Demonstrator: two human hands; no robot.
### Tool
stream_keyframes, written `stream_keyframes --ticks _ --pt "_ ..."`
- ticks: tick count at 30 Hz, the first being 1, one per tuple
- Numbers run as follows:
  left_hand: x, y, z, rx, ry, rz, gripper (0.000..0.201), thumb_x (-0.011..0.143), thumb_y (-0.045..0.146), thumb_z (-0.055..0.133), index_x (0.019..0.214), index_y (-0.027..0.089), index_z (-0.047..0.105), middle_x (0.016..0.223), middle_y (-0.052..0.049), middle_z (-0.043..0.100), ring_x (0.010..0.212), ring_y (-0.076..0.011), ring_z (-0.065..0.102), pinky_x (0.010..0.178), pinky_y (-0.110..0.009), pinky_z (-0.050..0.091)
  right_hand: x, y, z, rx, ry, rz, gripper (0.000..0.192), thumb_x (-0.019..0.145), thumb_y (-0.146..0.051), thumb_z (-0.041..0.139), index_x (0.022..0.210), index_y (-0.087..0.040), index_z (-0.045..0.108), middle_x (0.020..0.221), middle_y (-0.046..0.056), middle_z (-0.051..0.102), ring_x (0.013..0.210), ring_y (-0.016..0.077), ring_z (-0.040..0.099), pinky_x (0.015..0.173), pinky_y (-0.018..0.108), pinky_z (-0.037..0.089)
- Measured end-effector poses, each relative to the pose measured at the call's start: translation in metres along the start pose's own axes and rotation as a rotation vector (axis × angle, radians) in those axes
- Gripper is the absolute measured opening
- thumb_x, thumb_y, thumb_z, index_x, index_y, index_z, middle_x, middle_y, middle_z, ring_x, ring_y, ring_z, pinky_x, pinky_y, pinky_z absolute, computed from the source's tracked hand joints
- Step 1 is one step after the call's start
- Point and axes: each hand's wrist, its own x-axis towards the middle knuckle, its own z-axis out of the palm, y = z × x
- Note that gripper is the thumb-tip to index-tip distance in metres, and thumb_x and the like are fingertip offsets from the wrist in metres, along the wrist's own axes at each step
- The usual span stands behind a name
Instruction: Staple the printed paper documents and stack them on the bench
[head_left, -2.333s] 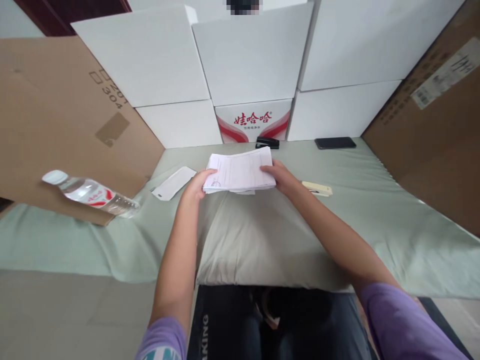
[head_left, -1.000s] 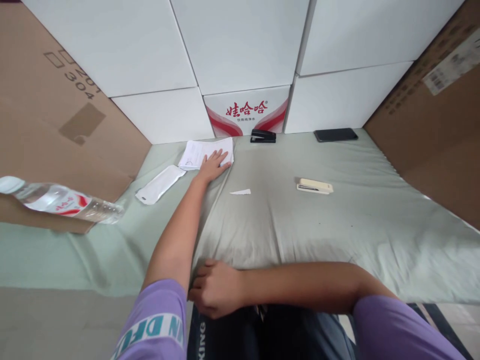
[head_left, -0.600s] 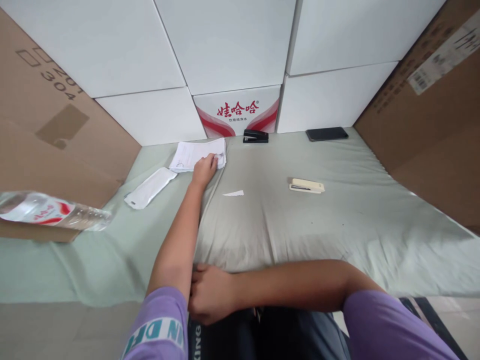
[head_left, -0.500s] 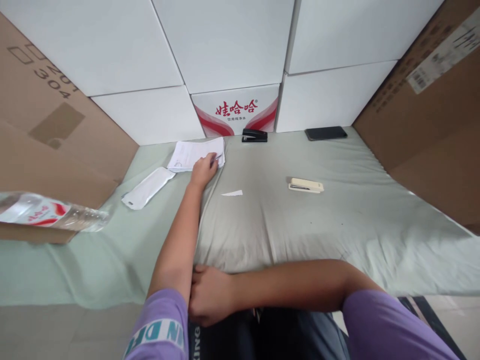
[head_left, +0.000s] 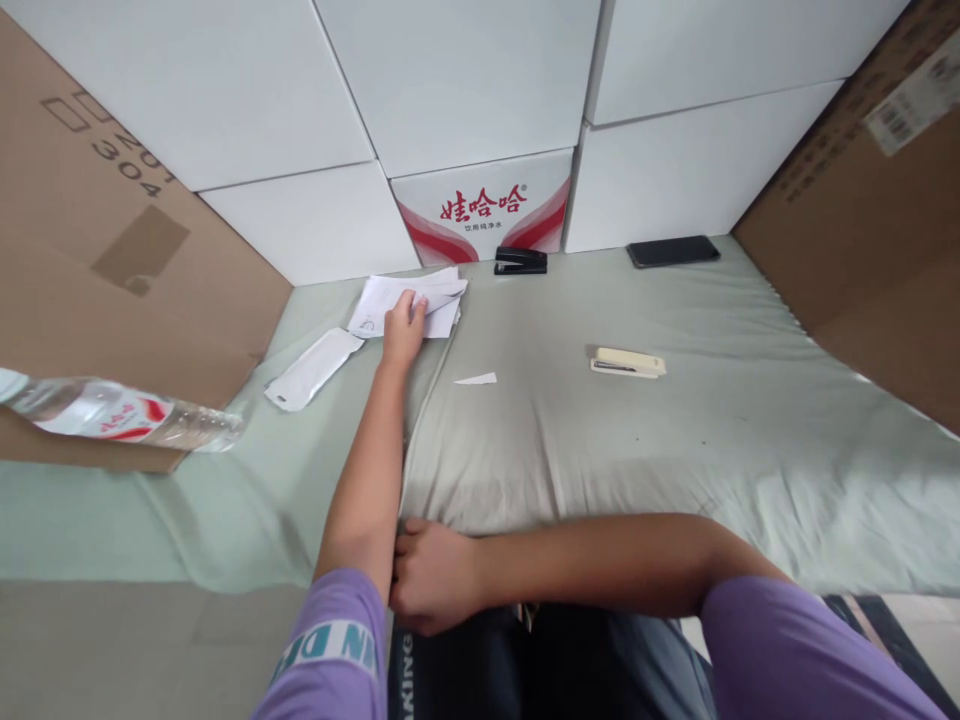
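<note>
My left hand [head_left: 405, 330] reaches to a stack of white paper sheets [head_left: 381, 293] on the cloth. Its thumb and fingers pinch the top sheet, whose right side is lifted and curled off the stack. My right hand [head_left: 436, 577] is closed in a loose fist at the near edge of the cloth, against my left forearm by the elbow; no object shows in it. A long white packet [head_left: 315, 370] lies just left of the stack, touching or almost touching its corner. Right of my left forearm lies a thin torn paper strip [head_left: 477, 379].
A cream stapler [head_left: 628, 362] lies right of centre. A black stapler [head_left: 520, 262] and a dark phone [head_left: 673, 251] lie by the stacked white boxes [head_left: 480, 80]. Brown cartons [head_left: 112, 300] flank both sides. A water bottle [head_left: 127, 412] is at the left.
My left hand has gone from resting on the stack's right side to pinching the top sheet and lifting its edge. My right hand stays by my left elbow. The view has shifted slightly.
</note>
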Motion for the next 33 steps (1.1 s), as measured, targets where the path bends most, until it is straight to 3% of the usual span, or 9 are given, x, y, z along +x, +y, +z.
stream_keyframes --ticks 4,8,10,13,17,20,23,28,33 --pt "-0.004 -0.004 -0.006 0.028 -0.242 0.069 0.042 0.096 0.042 0.054 0.133 0.023 0.057 0.112 -0.011 0.072 0.111 -0.0268 0.065 0.099 -0.037 0.046 0.000 0.000 -0.001 0.013 -0.009 0.000 0.022 0.085 -0.032 0.058 0.081 -0.017 0.074 0.074 0.006 0.073 0.075 0.0245 0.066 0.070 0.042 0.040" --pt "-0.009 -0.005 -0.016 0.206 -0.484 0.234 0.067 0.084 0.035 0.070 0.147 0.025 0.051 0.154 -0.008 0.052 0.143 -0.0289 0.047 0.117 -0.040 0.036 0.000 0.000 -0.001 0.010 -0.008 -0.008 0.023 0.085 -0.032 0.057 0.082 -0.017 0.074 0.076 0.006 0.074 0.077 0.0247 0.066 0.071 0.042 0.040" --pt "-0.008 -0.005 -0.018 0.264 -0.414 0.230 0.052 0.091 0.029 0.061 0.142 0.022 0.058 0.149 -0.009 0.057 0.138 -0.0289 0.052 0.115 -0.041 0.038 0.000 0.001 -0.001 0.011 -0.019 -0.010 0.024 0.086 -0.032 0.056 0.083 -0.017 0.074 0.076 0.006 0.073 0.077 0.0245 0.066 0.070 0.042 0.039" --pt "-0.003 -0.004 -0.020 0.237 -0.139 0.128 0.042 0.100 0.025 0.042 0.136 0.017 0.062 0.130 -0.013 0.070 0.123 -0.0287 0.064 0.108 -0.043 0.045 0.001 0.000 -0.002 0.014 -0.038 -0.005 0.025 0.086 -0.032 0.055 0.083 -0.017 0.075 0.075 0.005 0.073 0.076 0.0242 0.066 0.070 0.042 0.039" --pt "0.003 -0.005 -0.019 0.124 0.111 0.062 0.051 0.103 0.030 0.040 0.153 0.019 0.043 0.141 -0.016 0.062 0.130 -0.0289 0.060 0.110 -0.045 0.044 0.001 0.000 -0.002 0.017 -0.037 0.000 0.025 0.086 -0.032 0.054 0.082 -0.017 0.075 0.075 0.005 0.073 0.076 0.0244 0.066 0.071 0.042 0.039" --pt "0.002 -0.006 -0.015 0.085 0.032 0.165 0.057 0.103 0.033 0.039 0.158 0.024 0.034 0.159 -0.012 0.045 0.145 -0.0263 0.046 0.117 -0.043 0.039 0.001 0.001 -0.001 0.015 -0.025 -0.001 0.026 0.086 -0.033 0.054 0.082 -0.017 0.074 0.076 0.005 0.074 0.075 0.0241 0.066 0.070 0.042 0.039" --pt "0.000 -0.004 -0.013 0.137 -0.094 0.236 0.052 0.101 0.029 0.038 0.153 0.028 0.048 0.167 -0.007 0.032 0.148 -0.0276 0.041 0.117 -0.042 0.039 0.000 0.001 0.000 0.014 -0.019 -0.001 0.026 0.086 -0.032 0.054 0.082 -0.017 0.075 0.075 0.005 0.074 0.075 0.0242 0.066 0.070 0.042 0.039" --pt "-0.003 0.004 -0.015 0.398 -0.386 0.209 0.045 0.092 0.042 0.058 0.133 0.031 0.069 0.140 -0.009 0.063 0.125 -0.0336 0.061 0.103 -0.044 0.048 0.000 0.002 0.000 0.023 -0.020 -0.001 0.027 0.086 -0.032 0.054 0.082 -0.017 0.075 0.074 0.006 0.073 0.075 0.0245 0.066 0.069 0.042 0.039" --pt "-0.003 0.009 -0.014 0.532 -0.376 0.179 0.047 0.097 0.053 0.048 0.129 0.028 0.072 0.122 -0.012 0.071 0.115 -0.0314 0.064 0.093 -0.038 0.047 0.000 0.001 -0.004 0.024 -0.027 0.006 0.025 0.086 -0.032 0.055 0.082 -0.017 0.075 0.074 0.006 0.073 0.075 0.0240 0.067 0.071 0.042 0.040"
